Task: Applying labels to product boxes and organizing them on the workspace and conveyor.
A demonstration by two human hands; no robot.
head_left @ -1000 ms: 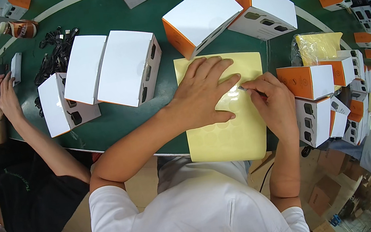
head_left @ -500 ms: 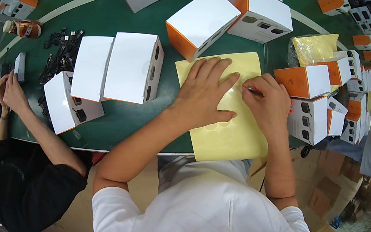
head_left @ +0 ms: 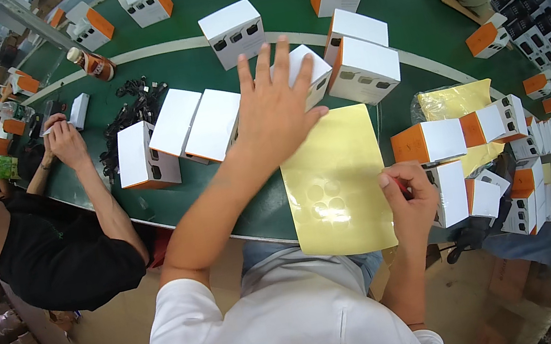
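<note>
- Across the green table point(head_left: 267, 209), white-and-orange boxes are seen standing in several groups.
- Directly before the person, the yellow sheet point(head_left: 348, 150) is laid flat, its lower end extended over the table's near edge.
- Beyond the sheet's upper left corner, a white box point(head_left: 322, 72) is partly hidden by the left hand.
- The left hand point(head_left: 274, 114) is held palm down, its fingers spread well apart — whether the box is touched cannot be told.
- The right hand point(head_left: 411, 201) is placed at the sheet's right edge, its fingers curled and clamped with the thumb on a small red item.
- On the sheet's lower half, a cluster of round outlines point(head_left: 326, 198) is noted.
- The small red item point(head_left: 402, 186) is mostly covered — its kind cannot be determined.
</note>
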